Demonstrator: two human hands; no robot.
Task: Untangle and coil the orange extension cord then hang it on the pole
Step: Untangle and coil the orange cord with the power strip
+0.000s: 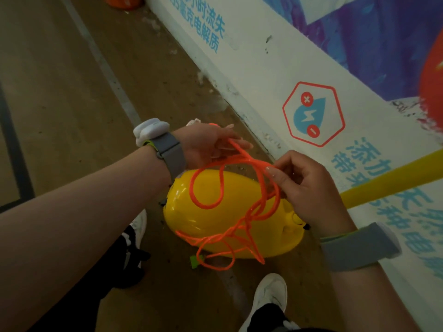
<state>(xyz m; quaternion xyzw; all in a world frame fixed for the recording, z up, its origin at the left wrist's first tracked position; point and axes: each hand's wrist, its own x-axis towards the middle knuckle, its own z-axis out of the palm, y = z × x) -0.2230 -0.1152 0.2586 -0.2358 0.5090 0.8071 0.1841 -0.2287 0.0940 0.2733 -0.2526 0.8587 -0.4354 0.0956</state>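
Note:
A thin orange cord (206,207) hangs in tangled loops between my two hands, above a yellow base on the floor. My left hand (211,143) holds one end of a strand, the cord running over its fingers. My right hand (304,185) pinches several strands between thumb and fingers. Below the hands the cord knots into a messy bunch (230,238). A yellow pole (393,178) slants up to the right from behind my right hand.
The rounded yellow base (230,188) stands on the brown floor beside a white wall panel (263,68) with blue writing. My white shoes (271,298) stand near the base. A small green piece (194,261) lies on the floor by the cord.

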